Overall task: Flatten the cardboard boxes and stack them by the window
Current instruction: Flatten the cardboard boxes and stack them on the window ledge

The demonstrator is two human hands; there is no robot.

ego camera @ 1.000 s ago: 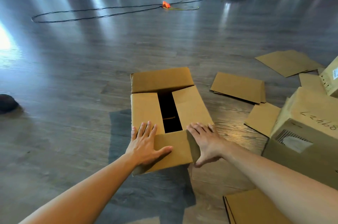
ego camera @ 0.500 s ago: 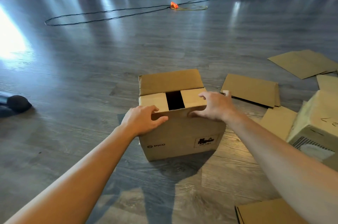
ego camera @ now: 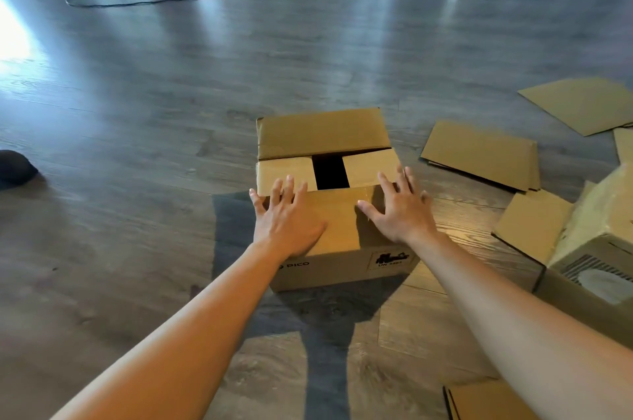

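The brown rectangular cardboard box (ego camera: 337,200) stood upright on the grey wood-plank floor (ego camera: 137,145), flattened brown cardboard sheets (ego camera: 483,154) lying near on its right. Its near flap was pressed by the left hand (ego camera: 287,222) and right hand (ego camera: 402,210), fingers spread straight. Flattening would best be served by even, downward pressure.

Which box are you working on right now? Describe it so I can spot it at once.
On the grey wooden floor, left of the scattered flat cardboard sheets, stands one box. Left hand and right hand rest flat on its near flap. Unlike its neighbours, its top shows a dark gap.
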